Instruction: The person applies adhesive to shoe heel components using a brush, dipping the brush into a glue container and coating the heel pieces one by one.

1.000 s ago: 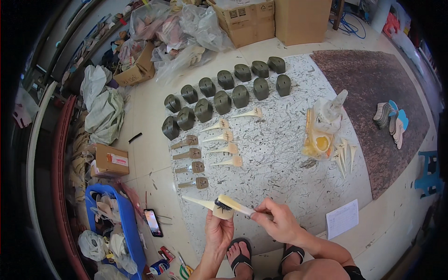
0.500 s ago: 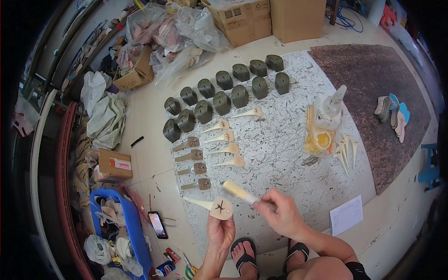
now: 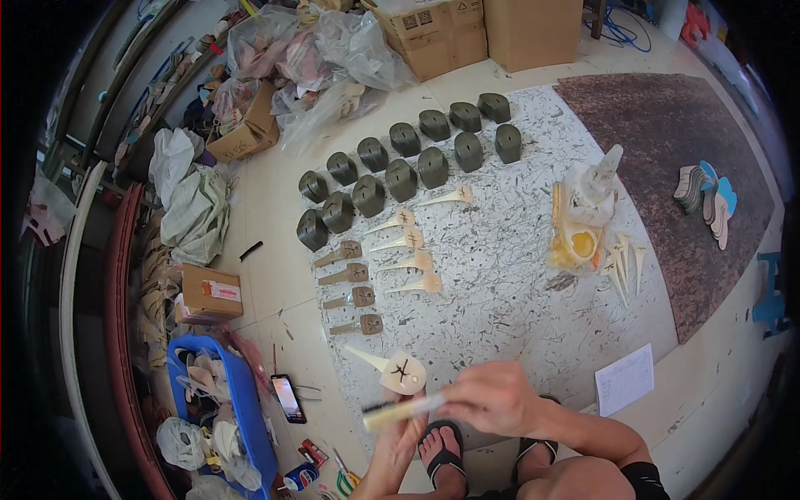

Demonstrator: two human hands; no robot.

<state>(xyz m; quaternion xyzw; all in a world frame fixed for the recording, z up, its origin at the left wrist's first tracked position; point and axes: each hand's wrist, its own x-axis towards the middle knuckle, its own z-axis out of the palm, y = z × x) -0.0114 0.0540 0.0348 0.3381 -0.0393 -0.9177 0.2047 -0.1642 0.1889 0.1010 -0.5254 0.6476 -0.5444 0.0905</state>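
My left hand (image 3: 407,435) is closed on a cream stiletto shoe heel (image 3: 403,372), its spike toward the left. Dark lines form a star-like mark on the heel's flat face, with a pale round spot near its edge. In my right hand (image 3: 493,400) is a brush (image 3: 400,412) with a pale head and a dark fringe, held across just below the heel and partly covering my left fingers. Beyond my hands lie several cream heels (image 3: 406,239) and a column of brown heels (image 3: 357,272). Behind them stand two rows of dark green blocky heels (image 3: 401,180).
Toward the right are a glue bottle with a yellow-filled container (image 3: 582,244), loose cream heels (image 3: 621,271) and a paper sheet (image 3: 625,379). Stacked pieces (image 3: 708,200) lie on a brown board (image 3: 658,125). At left are a blue bin (image 3: 250,417), a phone (image 3: 287,398) and scissors (image 3: 343,477).
The brush has swung from above and right of the held heel to below it, with my right hand lower. The held heel has shifted slightly right.
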